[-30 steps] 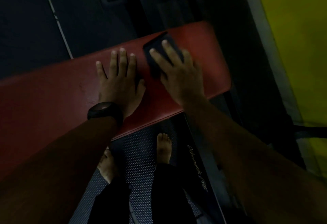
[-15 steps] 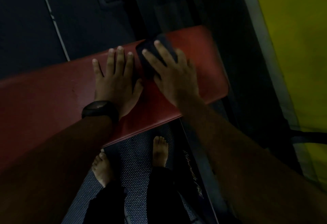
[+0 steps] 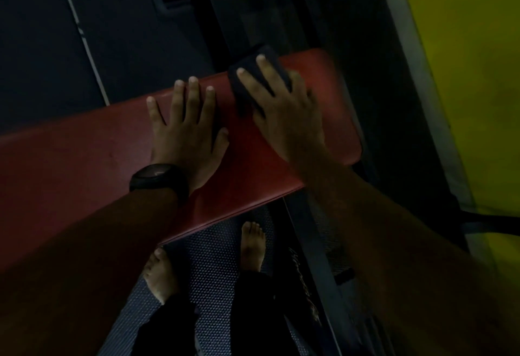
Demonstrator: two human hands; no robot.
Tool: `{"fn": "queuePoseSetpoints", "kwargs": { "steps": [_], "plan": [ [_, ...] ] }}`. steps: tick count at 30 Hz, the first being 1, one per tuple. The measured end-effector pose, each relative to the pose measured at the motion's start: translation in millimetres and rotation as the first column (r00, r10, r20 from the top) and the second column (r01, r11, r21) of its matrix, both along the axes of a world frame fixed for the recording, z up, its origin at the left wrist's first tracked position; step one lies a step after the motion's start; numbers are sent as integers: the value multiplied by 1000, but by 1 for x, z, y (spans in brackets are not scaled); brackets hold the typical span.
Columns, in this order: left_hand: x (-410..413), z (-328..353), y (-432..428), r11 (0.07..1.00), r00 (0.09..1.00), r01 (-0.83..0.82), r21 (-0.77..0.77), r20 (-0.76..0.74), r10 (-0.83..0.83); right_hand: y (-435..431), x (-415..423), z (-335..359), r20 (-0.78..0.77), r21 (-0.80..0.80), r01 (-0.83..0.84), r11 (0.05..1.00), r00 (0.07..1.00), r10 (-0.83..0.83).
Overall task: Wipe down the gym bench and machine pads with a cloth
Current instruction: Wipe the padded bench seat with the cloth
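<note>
On the red vinyl padded gym bench, both hands lie palm-down near its right end. Left hand is flat, fingers spread wide and pointing at the far edge, thumb out to the right; it holds nothing. Black round-faced wristwatch sits on that wrist, forearm running back over the near edge. Right hand is pressed flat on a dark folded cloth, index and middle fingers splayed across it, not curled round it; the remaining fingers are blurred. Cloth sits at the bench's far edge, its top corner overhanging that edge, just right of the left fingertips but apart from them.

Room: pad is bare from the right hand to the rounded right end, and a long bare run goes off to the left edge of view. Beyond the far edge, dark floor with a pale seam line and a black metal frame. Yellow wall panel well off to the right. Below the near edge, two bare feet on a grey dimpled rubber mat.

Writing: pale script on the dark frame rail by the right foot, too dim to read.
</note>
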State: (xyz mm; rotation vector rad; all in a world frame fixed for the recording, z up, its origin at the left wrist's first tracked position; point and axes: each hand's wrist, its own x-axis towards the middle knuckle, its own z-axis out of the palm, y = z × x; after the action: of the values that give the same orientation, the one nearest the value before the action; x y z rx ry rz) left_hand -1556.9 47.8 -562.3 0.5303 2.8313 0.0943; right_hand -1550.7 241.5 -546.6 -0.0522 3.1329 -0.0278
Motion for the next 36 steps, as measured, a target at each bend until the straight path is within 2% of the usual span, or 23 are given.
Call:
{"fn": "queuePoseSetpoints", "kwargs": {
  "steps": [2,4,5,6,7,8,10,12,13,15,16,18,20,21,22,25,27,29,31,33,34,35,36],
  "plan": [
    [-1,-1,0,1000,1000,15,13,4,-15,14,-4,0,1,-23,236,972,972,-236],
    [-2,-1,1,1000,1000,27,14,7,-27,10,3,-1,37,-128,569,812,821,-570],
    [-3,-1,2,999,999,33,17,9,-33,1,9,1,59,-151,669,727,741,-669],
    [-5,0,4,999,999,39,21,15,-39,-12,17,3,75,-155,707,690,705,-705],
    [-7,1,6,999,999,42,25,21,-43,-26,23,4,80,-151,687,711,725,-684],
    [-9,1,8,999,999,43,30,21,-44,-37,29,5,72,-146,607,781,794,-604],
    [-10,0,13,999,999,43,33,13,-44,-43,30,2,35,-101,302,948,953,-300],
    [-9,-4,15,998,999,38,48,-14,-38,-24,8,1,34,-48,56,997,998,-55],
    [-9,-5,15,998,999,35,60,-28,-33,-11,-5,1,42,-25,20,999,999,-19],
    [-9,-9,14,996,999,39,77,-39,-36,9,-25,3,62,14,109,994,992,-110],
    [-9,-10,14,995,998,51,84,-38,-48,16,-28,4,75,8,243,970,967,-243],
    [-10,-10,13,993,996,80,86,-45,-77,19,-26,5,93,-62,537,841,843,-531],
    [-10,-9,12,991,993,114,75,-42,-111,2,-13,6,110,-86,668,739,744,-659],
    [-10,-8,12,989,991,134,68,-28,-132,-10,-4,6,104,-91,659,747,752,-651],
    [-10,-8,12,987,989,151,60,-15,-150,-20,2,6,81,-96,596,797,803,-591],
    [-10,-8,12,984,985,171,46,-14,-170,-24,3,1,42,-84,206,975,978,-203],
    [-9,-7,12,984,986,164,62,-34,-162,-2,-22,1,78,-53,50,997,996,-45],
    [-10,-8,13,982,985,171,78,-33,-169,20,-40,3,93,19,55,998,994,-56],
    [-11,-9,12,981,984,178,80,-34,-176,31,-42,6,71,27,288,957,955,-290],
    [-11,-9,12,980,983,182,78,-46,-179,29,-33,7,97,-66,609,790,792,-603],
    [-10,-9,13,980,982,184,77,-49,-180,20,-24,7,106,-90,701,708,713,-693],
    [-10,-9,13,980,983,182,78,-50,-178,8,-14,8,105,-93,733,674,680,-726],
    [-10,-9,13,981,983,178,79,-52,-174,-5,-6,8,97,-90,718,691,696,-711]
  ]
}}
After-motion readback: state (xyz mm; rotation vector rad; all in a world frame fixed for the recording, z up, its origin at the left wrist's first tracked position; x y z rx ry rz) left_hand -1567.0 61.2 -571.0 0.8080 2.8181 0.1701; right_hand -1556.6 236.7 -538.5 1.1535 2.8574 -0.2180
